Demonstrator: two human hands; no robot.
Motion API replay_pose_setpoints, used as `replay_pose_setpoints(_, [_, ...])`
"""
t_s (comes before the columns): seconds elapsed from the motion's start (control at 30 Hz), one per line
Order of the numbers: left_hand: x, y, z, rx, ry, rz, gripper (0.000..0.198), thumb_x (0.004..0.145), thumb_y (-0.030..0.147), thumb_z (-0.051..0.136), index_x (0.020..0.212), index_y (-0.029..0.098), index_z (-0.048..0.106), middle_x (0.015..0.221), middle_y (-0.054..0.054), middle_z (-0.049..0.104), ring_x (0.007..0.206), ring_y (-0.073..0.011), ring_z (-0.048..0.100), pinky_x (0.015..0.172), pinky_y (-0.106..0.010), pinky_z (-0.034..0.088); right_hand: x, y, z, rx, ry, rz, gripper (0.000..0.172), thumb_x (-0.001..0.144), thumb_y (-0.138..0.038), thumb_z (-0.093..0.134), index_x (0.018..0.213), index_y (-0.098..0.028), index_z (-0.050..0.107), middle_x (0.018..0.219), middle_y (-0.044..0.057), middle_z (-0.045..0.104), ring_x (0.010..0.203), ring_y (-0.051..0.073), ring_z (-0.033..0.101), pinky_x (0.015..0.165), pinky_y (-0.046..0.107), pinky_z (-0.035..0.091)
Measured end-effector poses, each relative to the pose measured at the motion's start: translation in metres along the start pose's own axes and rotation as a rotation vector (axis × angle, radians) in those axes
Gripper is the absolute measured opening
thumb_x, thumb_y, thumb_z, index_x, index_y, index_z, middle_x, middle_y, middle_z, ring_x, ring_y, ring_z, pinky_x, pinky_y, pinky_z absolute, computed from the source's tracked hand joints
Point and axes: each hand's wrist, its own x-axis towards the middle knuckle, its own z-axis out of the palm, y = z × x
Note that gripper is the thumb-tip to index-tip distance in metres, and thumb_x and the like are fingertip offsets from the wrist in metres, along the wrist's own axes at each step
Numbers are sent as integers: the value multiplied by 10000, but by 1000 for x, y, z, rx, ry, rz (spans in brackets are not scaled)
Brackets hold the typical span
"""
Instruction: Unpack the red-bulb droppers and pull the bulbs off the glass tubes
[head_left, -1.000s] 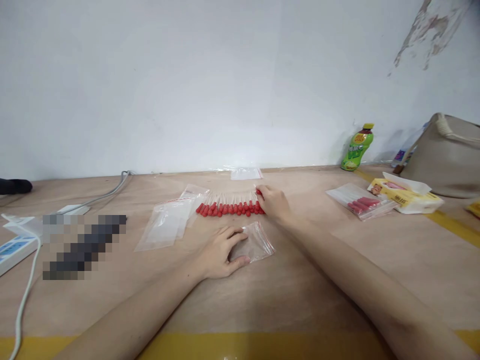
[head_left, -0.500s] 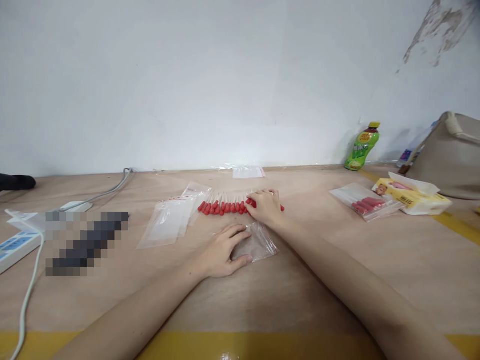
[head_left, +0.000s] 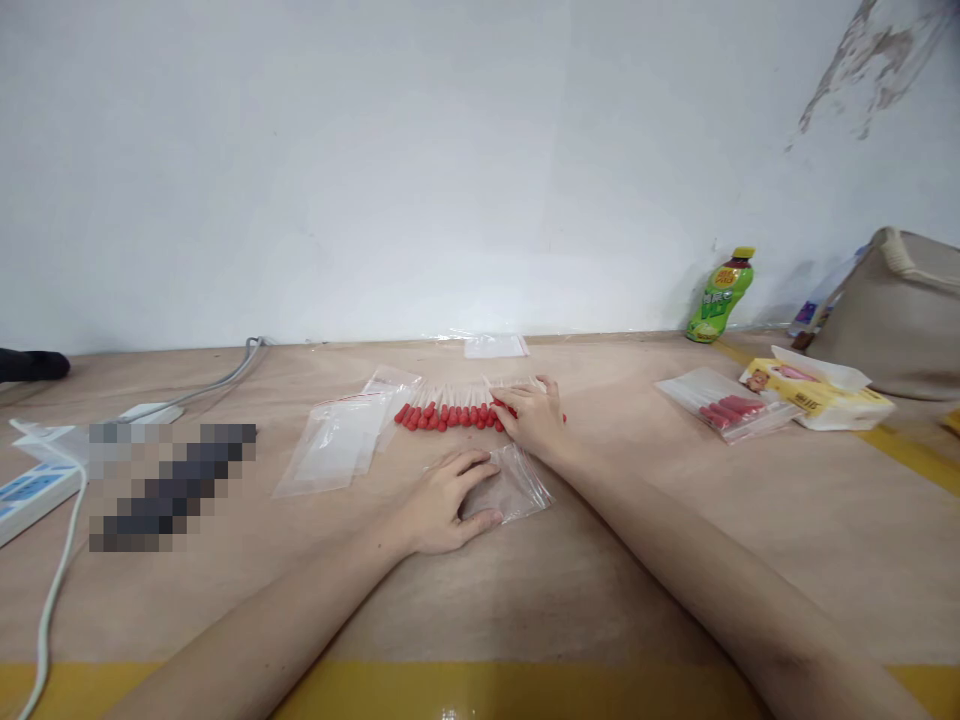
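A row of slim pale sticks with red bulb-like ends lies across the middle of the table. My right hand is over the right end of this row, its fingers apart and touching some of the sticks. Part of the row is hidden under that hand. Closer to me, my left hand rests with fingers spread on the left side of a clear zip bag, which lies flat. Nothing shows inside this bag.
Flat clear bags lie left of the row, and another bag lies by the wall. To the right are a bag with red-ended pieces, a tissue pack, a green bottle and a beige bag. A power strip is far left.
My right hand's fingers have shifted slightly over the sticks, with the index finger stretched further out. The left hand stays on the clear bag. The camera has turned a little.
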Motion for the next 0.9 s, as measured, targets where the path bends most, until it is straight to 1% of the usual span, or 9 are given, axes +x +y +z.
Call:
replay_pose_setpoints(0.07, [0, 0, 0, -5, 0, 2, 538, 792, 479, 502, 1251, 208, 431, 1295, -105, 421, 1198, -269, 387, 999, -454, 334, 0, -2, 0, -22, -55, 7, 205, 836, -335, 479, 951, -246, 623, 950, 27, 674, 946, 180, 540, 943, 411, 142])
replay_pose_setpoints(0.13, [0, 0, 0, -8, -2, 5, 538, 792, 473, 504, 1253, 205, 430, 1292, -106, 423, 1198, -268, 388, 1000, -453, 334, -1, -2, -1, -58, -91, 26, 267, 798, -419, 509, 968, -241, 613, 984, 45, 652, 974, 213, 507, 905, 424, 173])
replay_pose_setpoints(0.2, [0, -1, 0, -7, -3, 5, 540, 793, 475, 501, 1255, 206, 427, 1296, -108, 419, 1198, -269, 388, 1000, -456, 333, -2, -1, -3, -100, -90, 69, 357, 756, -469, 532, 1020, -236, 595, 1027, 65, 623, 986, 238, 478, 870, 426, 195])
replay_pose_setpoints(0.23, [0, -1, 0, -7, -2, 6, 540, 794, 477, 499, 1256, 208, 426, 1298, -108, 417, 1197, -270, 390, 998, -458, 334, -2, 0, -3, -119, -82, 97, 373, 749, -467, 531, 1033, -234, 591, 1022, 72, 618, 979, 243, 470, 860, 426, 198])
replay_pose_setpoints(0.37, [0, -2, 1, -14, 12, 17, 534, 795, 481, 500, 1251, 213, 429, 1295, -108, 423, 1194, -271, 394, 997, -462, 334, -1, 1, -3, -152, -51, 170, 273, 787, -329, 465, 987, -232, 623, 928, 74, 637, 941, 234, 466, 851, 428, 182])
replay_pose_setpoints(0.5, [-1, -2, 0, -4, 5, 12, 538, 797, 484, 494, 1256, 211, 425, 1298, -107, 418, 1196, -266, 390, 1000, -454, 333, 0, 1, -2, -138, -73, 176, 248, 783, -213, 431, 879, -240, 658, 875, 59, 651, 897, 217, 476, 830, 423, 180])
replay_pose_setpoints(0.63, [0, -1, 0, 3, 0, 3, 544, 796, 497, 489, 1260, 221, 423, 1307, -102, 412, 1200, -269, 388, 996, -457, 337, -2, 2, -1, -128, -67, 164, 258, 809, -203, 411, 860, -237, 661, 852, 57, 651, 881, 206, 478, 836, 416, 171])
replay_pose_setpoints(0.8, [0, 0, -1, -3, 3, -5, 538, 790, 490, 505, 1252, 224, 435, 1304, -102, 420, 1188, -276, 401, 988, -467, 342, -5, 3, -1, -126, 30, 116, 265, 845, -218, 391, 889, -231, 652, 834, 52, 645, 877, 197, 469, 862, 407, 159])
replay_pose_setpoints(0.9, [0, 0, -1, -7, -2, -3, 533, 795, 487, 498, 1252, 220, 436, 1305, -102, 417, 1195, -271, 395, 997, -459, 337, -5, 4, 0, -154, 65, 116, 252, 846, -222, 402, 902, -221, 648, 837, 58, 641, 879, 199, 462, 873, 408, 151])
